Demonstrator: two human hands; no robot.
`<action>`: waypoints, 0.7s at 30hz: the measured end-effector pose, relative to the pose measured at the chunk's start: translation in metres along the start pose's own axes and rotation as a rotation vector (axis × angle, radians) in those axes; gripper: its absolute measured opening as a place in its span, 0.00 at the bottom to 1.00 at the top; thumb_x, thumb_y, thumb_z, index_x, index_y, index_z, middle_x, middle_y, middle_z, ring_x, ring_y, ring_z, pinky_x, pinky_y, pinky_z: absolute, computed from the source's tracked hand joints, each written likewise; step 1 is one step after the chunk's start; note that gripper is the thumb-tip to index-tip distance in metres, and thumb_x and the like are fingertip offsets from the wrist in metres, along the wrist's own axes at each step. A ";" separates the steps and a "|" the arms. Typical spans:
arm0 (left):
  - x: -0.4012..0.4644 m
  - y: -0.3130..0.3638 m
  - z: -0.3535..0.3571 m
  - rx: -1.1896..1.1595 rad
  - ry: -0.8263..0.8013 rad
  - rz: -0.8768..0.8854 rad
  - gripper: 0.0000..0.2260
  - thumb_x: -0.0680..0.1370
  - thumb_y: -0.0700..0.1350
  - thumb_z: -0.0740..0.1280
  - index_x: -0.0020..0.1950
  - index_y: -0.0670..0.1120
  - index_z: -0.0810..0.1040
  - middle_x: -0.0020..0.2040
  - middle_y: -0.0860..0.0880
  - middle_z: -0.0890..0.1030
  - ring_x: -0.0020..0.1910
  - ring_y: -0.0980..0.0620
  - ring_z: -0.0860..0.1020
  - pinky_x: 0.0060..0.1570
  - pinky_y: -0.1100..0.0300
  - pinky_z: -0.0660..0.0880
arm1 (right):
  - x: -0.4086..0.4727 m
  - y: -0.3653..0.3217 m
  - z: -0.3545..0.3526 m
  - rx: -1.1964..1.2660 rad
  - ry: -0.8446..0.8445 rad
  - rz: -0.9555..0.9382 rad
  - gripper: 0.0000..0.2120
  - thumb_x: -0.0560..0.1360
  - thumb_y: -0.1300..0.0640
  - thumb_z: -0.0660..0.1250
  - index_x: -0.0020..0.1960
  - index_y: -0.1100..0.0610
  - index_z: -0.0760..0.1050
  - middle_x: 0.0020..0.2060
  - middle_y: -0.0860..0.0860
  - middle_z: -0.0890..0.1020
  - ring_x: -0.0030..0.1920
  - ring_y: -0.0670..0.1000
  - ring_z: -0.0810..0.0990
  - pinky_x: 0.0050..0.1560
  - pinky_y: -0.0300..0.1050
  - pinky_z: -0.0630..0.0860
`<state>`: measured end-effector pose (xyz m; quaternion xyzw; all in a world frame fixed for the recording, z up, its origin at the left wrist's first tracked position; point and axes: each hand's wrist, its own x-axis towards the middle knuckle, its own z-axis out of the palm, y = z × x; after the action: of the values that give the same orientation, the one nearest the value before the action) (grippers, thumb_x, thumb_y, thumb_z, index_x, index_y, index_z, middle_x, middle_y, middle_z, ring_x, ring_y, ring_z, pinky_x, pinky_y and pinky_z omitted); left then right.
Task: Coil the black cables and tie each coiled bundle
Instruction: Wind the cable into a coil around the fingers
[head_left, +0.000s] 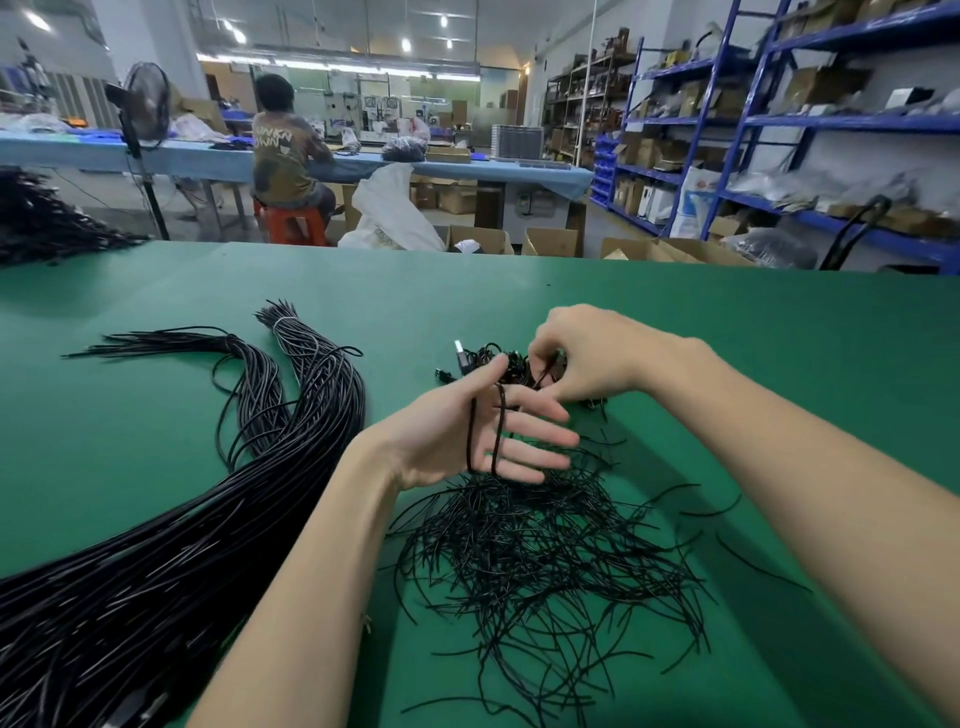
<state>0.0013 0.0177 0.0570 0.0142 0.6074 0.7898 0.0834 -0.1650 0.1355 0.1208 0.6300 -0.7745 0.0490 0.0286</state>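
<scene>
My left hand is held flat above the green table, fingers straight, with a black cable looped in two turns around them. My right hand pinches the same cable just beyond the left fingertips. Behind the hands lies a small heap of coiled cables with a USB plug sticking out. A long thick bundle of straight black cables stretches from the lower left to the table's middle. A loose pile of thin black ties lies under and in front of my hands.
Another heap of black cables sits at the table's far left edge. Beyond the table a person on a red stool works at a blue bench, with a standing fan, cardboard boxes and blue shelving around.
</scene>
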 end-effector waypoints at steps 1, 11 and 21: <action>0.001 -0.001 0.000 0.034 0.013 -0.036 0.33 0.84 0.63 0.47 0.67 0.37 0.74 0.67 0.32 0.76 0.68 0.29 0.72 0.70 0.35 0.67 | 0.005 -0.003 -0.005 -0.044 0.007 -0.017 0.16 0.67 0.38 0.74 0.33 0.49 0.76 0.32 0.45 0.80 0.39 0.50 0.79 0.39 0.46 0.75; 0.007 -0.002 -0.005 0.034 0.294 0.027 0.30 0.84 0.63 0.46 0.71 0.44 0.74 0.67 0.41 0.79 0.60 0.38 0.77 0.67 0.41 0.70 | 0.007 -0.036 -0.027 0.171 0.010 0.114 0.13 0.78 0.46 0.68 0.36 0.47 0.79 0.31 0.43 0.81 0.33 0.43 0.76 0.35 0.40 0.68; 0.006 0.003 -0.009 -0.400 0.357 0.364 0.29 0.85 0.59 0.46 0.73 0.40 0.70 0.65 0.40 0.80 0.60 0.39 0.81 0.49 0.50 0.81 | -0.043 -0.061 0.037 0.710 0.092 0.248 0.17 0.86 0.50 0.56 0.43 0.54 0.76 0.26 0.47 0.78 0.25 0.48 0.76 0.30 0.38 0.71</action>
<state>-0.0059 0.0088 0.0569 -0.0330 0.4329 0.8854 -0.1660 -0.0959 0.1604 0.0817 0.4994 -0.7775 0.3456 -0.1632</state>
